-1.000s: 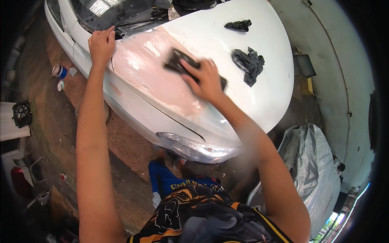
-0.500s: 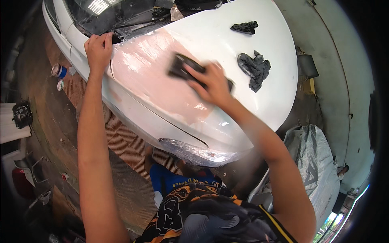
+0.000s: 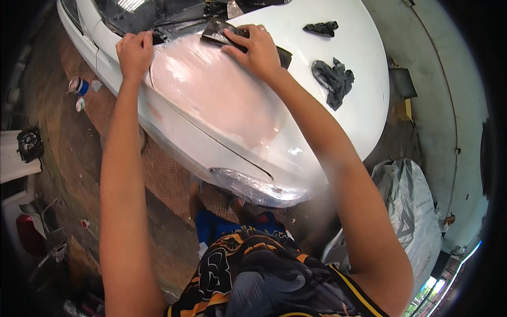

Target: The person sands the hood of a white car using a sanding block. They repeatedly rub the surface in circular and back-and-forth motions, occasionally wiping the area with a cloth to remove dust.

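Note:
A long black sanding block (image 3: 215, 33) lies across the upper edge of a wet, pinkish filler patch on the white car hood (image 3: 296, 50). My right hand (image 3: 259, 53) grips it from above, thumb along the near side. At the hood's rear corner by the windshield, my left hand (image 3: 135, 55) curls its fingers over the edge; the fingertips are partly hidden. The pink patch (image 3: 211, 87) shines with water between my two hands. To the right on the hood rest a crumpled dark cloth (image 3: 334, 82) and a smaller dark piece (image 3: 320, 29).
Clear plastic film covers the headlight (image 3: 259, 189) at the near front. A blue-banded can (image 3: 78, 85) stands on the floor at left, near a fan (image 3: 30, 145). A silver-covered vehicle (image 3: 406, 195) is at right, beside a pale wall (image 3: 438, 90).
My right hand has moved the sanding block up and away, from the middle of the pink patch to its far edge near the windshield. My left hand stays at the hood corner.

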Demonstrator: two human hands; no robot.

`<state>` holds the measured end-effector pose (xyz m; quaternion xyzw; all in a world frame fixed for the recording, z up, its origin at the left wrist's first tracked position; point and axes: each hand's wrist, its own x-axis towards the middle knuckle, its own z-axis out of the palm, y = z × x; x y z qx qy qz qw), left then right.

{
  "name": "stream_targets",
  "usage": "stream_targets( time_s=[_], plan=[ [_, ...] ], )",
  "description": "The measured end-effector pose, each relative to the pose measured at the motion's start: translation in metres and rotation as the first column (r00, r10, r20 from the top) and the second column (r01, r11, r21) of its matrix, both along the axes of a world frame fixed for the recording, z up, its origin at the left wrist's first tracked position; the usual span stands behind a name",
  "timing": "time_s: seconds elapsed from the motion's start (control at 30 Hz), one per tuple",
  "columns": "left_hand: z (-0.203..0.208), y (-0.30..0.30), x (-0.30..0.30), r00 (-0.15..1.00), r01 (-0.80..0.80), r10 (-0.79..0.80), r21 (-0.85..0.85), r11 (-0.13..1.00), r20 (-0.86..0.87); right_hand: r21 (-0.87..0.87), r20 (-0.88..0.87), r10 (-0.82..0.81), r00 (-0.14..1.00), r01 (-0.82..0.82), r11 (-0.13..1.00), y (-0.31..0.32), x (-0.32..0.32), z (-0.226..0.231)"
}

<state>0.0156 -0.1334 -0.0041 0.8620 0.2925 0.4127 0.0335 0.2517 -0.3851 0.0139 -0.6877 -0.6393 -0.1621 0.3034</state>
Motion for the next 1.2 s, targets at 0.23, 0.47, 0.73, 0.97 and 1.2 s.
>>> stream_targets(
  time_s=[0.23,0.47,0.73,0.97,1.2],
  plan=[
    [-0.006,-0.008,-0.005,1.0,-0.021,0.02,0.032,0.999,0.021,-0.157,-0.079,-0.108,0.991,0.095,0.983,-0.161,-0.083,-0.033],
    [-0.01,0.001,-0.005,0.999,-0.032,0.035,0.081,0.996,-0.031,-0.034,0.019,-0.144,0.989,0.145,0.989,-0.015,-0.096,-0.01],
    [-0.005,-0.01,0.001,0.999,-0.003,0.002,0.045,0.999,0.032,-0.179,-0.098,-0.076,0.992,0.058,0.982,-0.148,-0.09,-0.023],
    [-0.01,-0.001,-0.011,0.997,0.043,-0.047,0.058,0.997,0.066,-0.062,-0.084,-0.062,0.995,0.056,0.996,0.019,-0.096,-0.001],
    [-0.002,-0.011,-0.002,0.998,0.034,-0.034,0.009,0.999,0.059,-0.2,-0.065,-0.07,0.995,0.055,0.978,-0.138,-0.084,-0.021]
  ],
)
